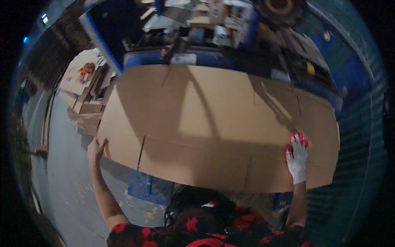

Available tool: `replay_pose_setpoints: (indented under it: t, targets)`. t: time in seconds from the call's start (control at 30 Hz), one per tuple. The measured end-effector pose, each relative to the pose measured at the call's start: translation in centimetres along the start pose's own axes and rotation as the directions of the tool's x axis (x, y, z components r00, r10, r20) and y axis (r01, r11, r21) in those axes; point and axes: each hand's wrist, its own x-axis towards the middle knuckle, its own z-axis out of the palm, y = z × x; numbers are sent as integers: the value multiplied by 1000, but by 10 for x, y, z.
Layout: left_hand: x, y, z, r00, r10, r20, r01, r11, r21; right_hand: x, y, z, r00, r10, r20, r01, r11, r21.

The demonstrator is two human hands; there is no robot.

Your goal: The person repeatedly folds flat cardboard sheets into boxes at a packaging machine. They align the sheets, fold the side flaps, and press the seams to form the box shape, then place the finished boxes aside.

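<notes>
A large brown cardboard sheet [218, 111] with slots and crease lines spreads out before me, its far edge against a blue machine. At its near left corner my bare left hand [97, 149] pinches the edge between thumb and fingers. My right hand [298, 158] wears a white knitted glove with red fingertips. It lies on the right part of the sheet, palm down with fingers stretched forward. Shadows fall across the board.
The blue machine frame [205, 59] runs along the far side, with a dark round part [280, 6] above it. Stacked cardboard [88, 92] stands at the left, an orange-brown item on top. Corrugated green wall panels [362, 156] rise at the right.
</notes>
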Motion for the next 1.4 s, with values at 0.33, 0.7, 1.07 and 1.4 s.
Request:
replay_pose_setpoints:
  t: [0.33, 0.7, 1.07, 1.4]
  targets:
    - [20, -86, 14, 997, 41, -68, -21, 961, 275, -194, 76, 8, 242, 842, -482, -792, 459, 403]
    - [-44, -29, -34, 951, 244, -188, -196, 8, -981, -169, 37, -62, 288, 783, -551, -159, 606, 779]
    - [-143, 142, 33, 762, 602, -241, -614, 551, -565, -92, -63, -16, 920, -384, -78, 378, 922, -83]
    - [-174, 185, 34, 334, 941, 58, -929, 318, 189, -82, -61, 27, 970, -67, -235, 98, 988, 123]
